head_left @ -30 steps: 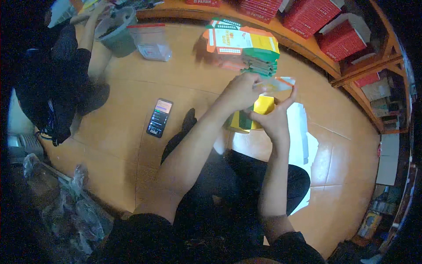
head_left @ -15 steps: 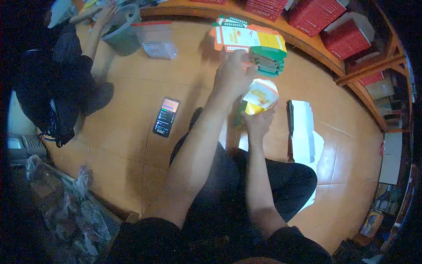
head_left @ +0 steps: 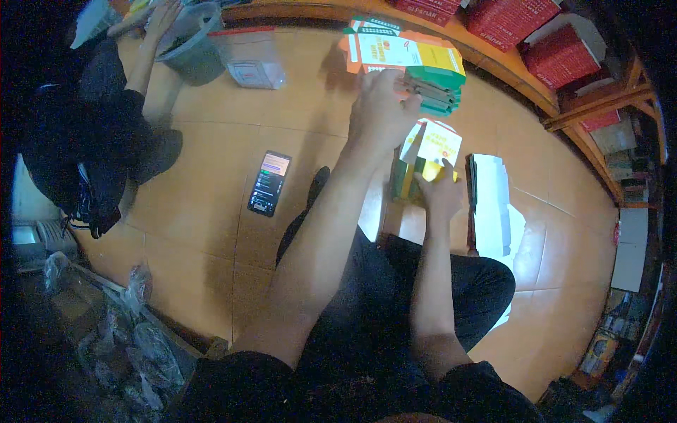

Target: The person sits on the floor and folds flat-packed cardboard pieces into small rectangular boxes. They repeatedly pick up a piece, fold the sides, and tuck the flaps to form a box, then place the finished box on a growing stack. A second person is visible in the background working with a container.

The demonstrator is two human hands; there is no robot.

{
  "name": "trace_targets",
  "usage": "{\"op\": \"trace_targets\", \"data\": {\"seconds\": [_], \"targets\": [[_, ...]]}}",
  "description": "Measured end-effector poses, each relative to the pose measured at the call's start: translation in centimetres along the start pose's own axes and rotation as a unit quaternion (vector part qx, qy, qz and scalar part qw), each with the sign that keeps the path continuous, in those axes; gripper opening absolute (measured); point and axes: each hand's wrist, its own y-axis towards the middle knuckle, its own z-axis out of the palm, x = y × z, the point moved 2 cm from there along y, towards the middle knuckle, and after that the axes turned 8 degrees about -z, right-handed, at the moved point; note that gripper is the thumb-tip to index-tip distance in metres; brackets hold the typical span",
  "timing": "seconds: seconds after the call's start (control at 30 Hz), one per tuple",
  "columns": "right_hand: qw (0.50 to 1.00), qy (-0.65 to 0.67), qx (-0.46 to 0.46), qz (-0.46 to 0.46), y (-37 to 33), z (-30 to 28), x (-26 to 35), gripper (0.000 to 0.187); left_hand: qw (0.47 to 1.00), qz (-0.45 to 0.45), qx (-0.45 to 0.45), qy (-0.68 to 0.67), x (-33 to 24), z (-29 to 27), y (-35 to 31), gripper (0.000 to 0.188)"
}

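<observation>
A stack of flattened cartons (head_left: 435, 60), printed white, yellow, green and orange, lies ahead of me, with grey-brown layered edges at its near side. The fingers of my left hand (head_left: 384, 106) are curled against the near edge of this stack; the fingertips are partly hidden. Closer to me, my right hand (head_left: 443, 194) grips the near end of a white-and-yellow carton (head_left: 438, 144) with dark green sides. Its folded panels stand at angles, and its white face shows upward. Between my legs and this carton there is a bright white patch that I cannot make out.
White carton sheets (head_left: 493, 204) lie beside my right knee. A phone (head_left: 269, 183) with a lit screen rests on the tiles at left. Another person (head_left: 92, 134) sits at far left by a plastic tub (head_left: 197, 53) and a clear container (head_left: 255, 63). Red boxes (head_left: 511, 21) line a wooden shelf.
My right hand has moved slightly to the right with the carton, whose panels now stand further apart. My left hand stays at the stack, shifted only a little.
</observation>
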Motion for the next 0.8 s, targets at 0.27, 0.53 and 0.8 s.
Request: {"op": "trace_targets", "data": {"seconds": [0.27, 0.53, 0.8], "targets": [[0.995, -0.062, 0.075, 0.012, 0.7, 7.6, -1.0, 0.096, 1.0, 0.015, 0.017, 0.011, 1.4, 1.9, 0.8, 0.047], [0.98, 0.019, 0.196, 0.02, 2.8, 6.8, 0.2, 0.104, 0.999, 0.031, 0.025, 0.028, 0.1, 1.6, -0.1, 0.045], [0.974, -0.018, 0.047, -0.22, 5.4, 9.9, -3.7, 0.098, 0.991, 0.033, 0.104, -0.084, 3.7, 5.1, 0.1, 0.05]]}}
